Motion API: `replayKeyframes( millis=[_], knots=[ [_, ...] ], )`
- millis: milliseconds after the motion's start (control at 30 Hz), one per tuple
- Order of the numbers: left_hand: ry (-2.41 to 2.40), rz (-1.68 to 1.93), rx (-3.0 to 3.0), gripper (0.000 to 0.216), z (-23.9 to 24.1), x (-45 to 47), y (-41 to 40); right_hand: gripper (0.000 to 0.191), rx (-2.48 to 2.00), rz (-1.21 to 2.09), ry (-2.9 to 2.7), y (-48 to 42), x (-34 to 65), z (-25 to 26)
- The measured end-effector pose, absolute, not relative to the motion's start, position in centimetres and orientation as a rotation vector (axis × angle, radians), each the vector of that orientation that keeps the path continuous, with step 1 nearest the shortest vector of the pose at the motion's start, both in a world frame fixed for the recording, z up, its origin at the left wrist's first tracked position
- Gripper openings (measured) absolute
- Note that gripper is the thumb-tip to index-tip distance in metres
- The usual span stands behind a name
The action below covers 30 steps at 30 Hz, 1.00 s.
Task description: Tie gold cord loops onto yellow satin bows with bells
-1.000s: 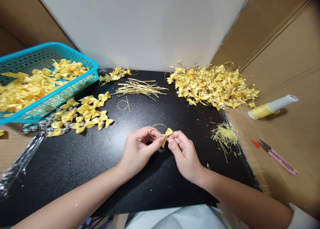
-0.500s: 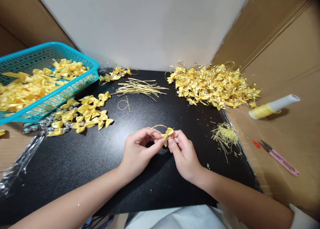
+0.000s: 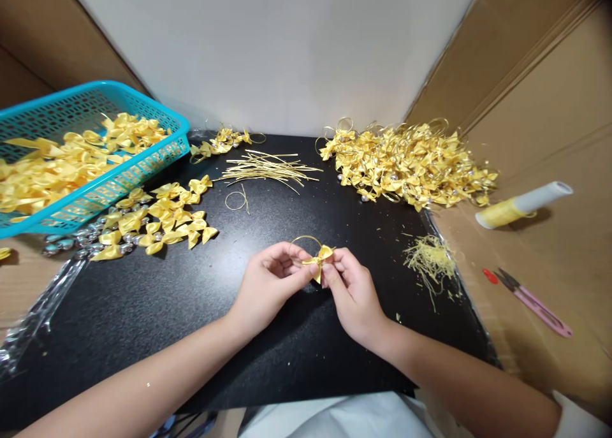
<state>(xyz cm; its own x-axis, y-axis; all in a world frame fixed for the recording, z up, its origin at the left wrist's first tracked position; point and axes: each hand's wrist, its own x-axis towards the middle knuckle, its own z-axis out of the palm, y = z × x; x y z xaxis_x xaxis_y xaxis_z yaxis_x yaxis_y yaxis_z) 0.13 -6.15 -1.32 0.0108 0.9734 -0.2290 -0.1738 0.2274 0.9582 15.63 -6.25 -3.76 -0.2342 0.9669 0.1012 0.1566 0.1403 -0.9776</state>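
A yellow bow [image 3: 326, 253] is held above the near-middle of the dark surface [image 3: 191, 342], pinched between the closed fingertips of the left hand [image 3: 265, 288] and the right hand [image 3: 356, 298]. A thin gold loop [image 3: 306, 236] is seen arching up behind the fingers; where it is joined to the bow cannot be told.

Because so little is gripped, the bow could be twisted or let slip if the hands were pulled unevenly. The ribbon could be creased by hard pinching, and the loop bent out of round where it is crowded by the left fingers. If the join is loose, the loop could be drawn free by a tug.

Should the bow be dropped, stray bits could be picked up near the thread scraps [image 3: 430, 258]. In the large pile [image 3: 406, 167], loops could be snagged on one another, since they are heaped tightly.
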Motion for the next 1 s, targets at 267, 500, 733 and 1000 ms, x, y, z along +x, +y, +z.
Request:
replayKeyframes(
  millis=[267,500,733,1000],
  knots=[
    [1.132,1.142,0.812,0.019,-1.3,0.2,-5.9,0.013,-1.149,1.071,-1.607,-6.1,15.6,-3.5],
    [1.125,1.109,0.747,0.025,-1.7,0.1,-5.8,0.016,-1.134,1.072,-1.638,-6.0,15.5,-3.7],
    [1.188,1.165,0.778,0.026,-1.6,0.2,-5.5,0.003,-1.154,0.661,-1.694,-5.6,16.0,-3.0],
    [1.242,1.238,1.066,0.025,-1.6,0.3,-6.1,0.006,-1.139,0.245,-1.882,-5.6,16.1,-2.0]
  ],
)
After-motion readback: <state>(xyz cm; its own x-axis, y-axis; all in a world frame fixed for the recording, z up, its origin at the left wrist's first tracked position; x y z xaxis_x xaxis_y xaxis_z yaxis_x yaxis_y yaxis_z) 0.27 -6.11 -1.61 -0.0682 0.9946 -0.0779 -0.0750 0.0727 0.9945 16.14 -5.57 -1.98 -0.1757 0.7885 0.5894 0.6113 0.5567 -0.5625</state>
